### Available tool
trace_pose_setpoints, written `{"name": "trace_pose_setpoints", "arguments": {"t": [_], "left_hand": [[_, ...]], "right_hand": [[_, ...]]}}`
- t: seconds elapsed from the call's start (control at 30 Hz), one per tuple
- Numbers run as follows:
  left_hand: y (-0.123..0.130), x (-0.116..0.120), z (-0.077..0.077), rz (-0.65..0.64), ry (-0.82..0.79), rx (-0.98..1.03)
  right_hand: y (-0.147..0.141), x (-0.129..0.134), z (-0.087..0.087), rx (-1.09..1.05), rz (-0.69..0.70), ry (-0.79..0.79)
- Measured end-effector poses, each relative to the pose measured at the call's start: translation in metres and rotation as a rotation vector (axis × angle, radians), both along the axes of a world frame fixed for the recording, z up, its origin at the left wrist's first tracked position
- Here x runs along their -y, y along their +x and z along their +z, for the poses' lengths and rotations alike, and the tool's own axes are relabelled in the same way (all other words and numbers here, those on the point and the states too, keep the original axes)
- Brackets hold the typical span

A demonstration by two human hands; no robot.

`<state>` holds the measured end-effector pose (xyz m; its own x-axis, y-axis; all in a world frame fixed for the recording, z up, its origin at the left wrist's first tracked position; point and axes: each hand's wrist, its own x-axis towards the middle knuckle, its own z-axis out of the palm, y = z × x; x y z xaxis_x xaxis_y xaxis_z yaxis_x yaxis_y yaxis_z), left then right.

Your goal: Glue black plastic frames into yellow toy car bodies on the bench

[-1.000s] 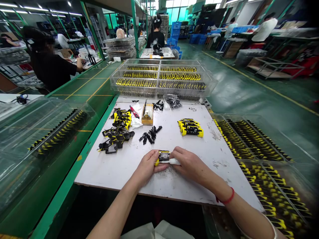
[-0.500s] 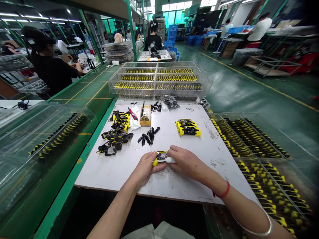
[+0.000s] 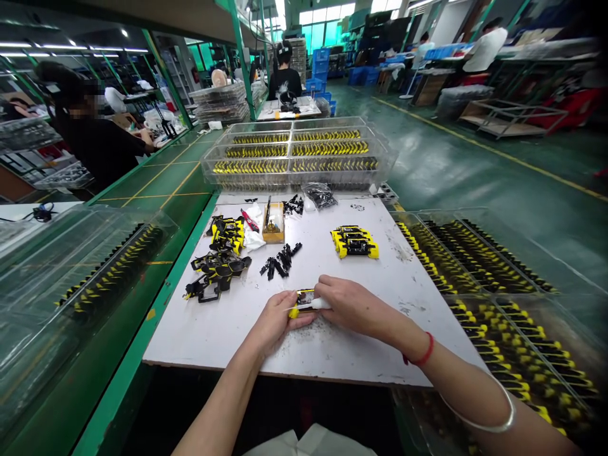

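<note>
Count: 1 bench (image 3: 228, 339), 1 left hand (image 3: 277, 322), 1 right hand (image 3: 344, 306), 1 held yellow-and-black part (image 3: 294, 313), 1 white tube (image 3: 318, 304). Also 1 wooden box (image 3: 273, 237), 1 red tool (image 3: 249, 220), 1 clear bag (image 3: 321, 197), 1 red cord (image 3: 430, 349), 1 silver bangle (image 3: 512, 415). Parts in right-side row (image 3: 356, 244): 3 or 4, overlapping. Black strips (image 3: 282, 262) and left pile (image 3: 228, 235): too tangled to count.

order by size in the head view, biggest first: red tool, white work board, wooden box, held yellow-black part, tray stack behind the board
1. white work board
2. clear tray stack
3. wooden box and held yellow-black part: unranked, they look similar and the part is partly covered
4. red tool
</note>
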<state>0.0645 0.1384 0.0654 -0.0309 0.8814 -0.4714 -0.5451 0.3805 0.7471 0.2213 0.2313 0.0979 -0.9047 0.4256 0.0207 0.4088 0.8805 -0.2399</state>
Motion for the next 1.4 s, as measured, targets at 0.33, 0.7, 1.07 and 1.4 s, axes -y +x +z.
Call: {"name": "trace_pose_setpoints", "arguments": {"t": [0.33, 0.7, 1.07, 1.4], "left_hand": [[0.0, 0.001, -0.005, -0.004, 0.028, 0.02], [0.002, 0.003, -0.004, 0.037, 0.022, 0.002], [0.003, 0.005, -0.003, -0.003, 0.059, -0.045], [0.0, 0.007, -0.001, -0.029, 0.064, -0.042]], "right_hand": [[0.001, 0.002, -0.005, -0.018, 0.002, 0.025], [0.002, 0.003, -0.008, -0.033, -0.012, 0.028], [0.013, -0.001, -0.016, -0.246, -0.096, -0.237], [0.022, 0.0, -0.013, -0.299, -0.566, -0.943]]}}
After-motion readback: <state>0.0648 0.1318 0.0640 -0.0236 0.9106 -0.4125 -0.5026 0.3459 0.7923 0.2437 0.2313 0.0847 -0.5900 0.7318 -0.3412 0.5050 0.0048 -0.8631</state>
